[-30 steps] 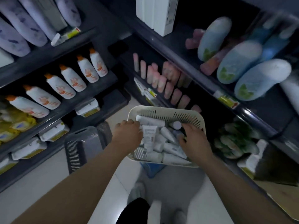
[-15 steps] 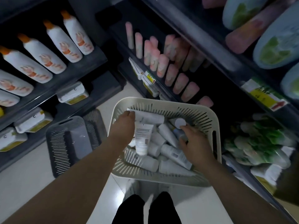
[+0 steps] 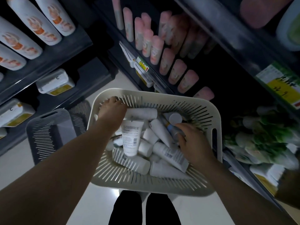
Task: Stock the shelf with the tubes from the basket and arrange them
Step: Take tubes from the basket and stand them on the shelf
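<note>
View from your head, looking down between two dark shelf units. One cream slotted basket [image 3: 217,143] sits in front of you above your two dark trouser legs [image 3: 128,208] and holds the white tubes [image 3: 130,138], a loose overlapping pile in which at least ten can be counted; the exact number is hidden by the overlap. Your left hand [image 3: 112,111] is inside the basket at its far-left corner, fingers bent down against the slotted wall; you cannot tell whether they hold anything. Your right hand [image 3: 193,143] lies over the right side of the pile, thumb and fingers curled round one blue-banded tube [image 3: 174,118] with a round pale cap, which points toward the far wall. On the shelf [image 3: 227,39] just beyond the basket stand the pink tubes [image 3: 156,49], about eleven in the lit front rows, with more in shadow behind them. One grey basket [image 3: 48,127] rests on the pale floor [image 3: 97,200] to the left. Four white bottles with orange print [image 3: 32,21] lie on the upper-left shelf, and two price-tag holders [image 3: 55,83] hang from the edges below. Green-and-white packs [image 3: 259,135], too blurred to count, fill the lower-right shelf.
</note>
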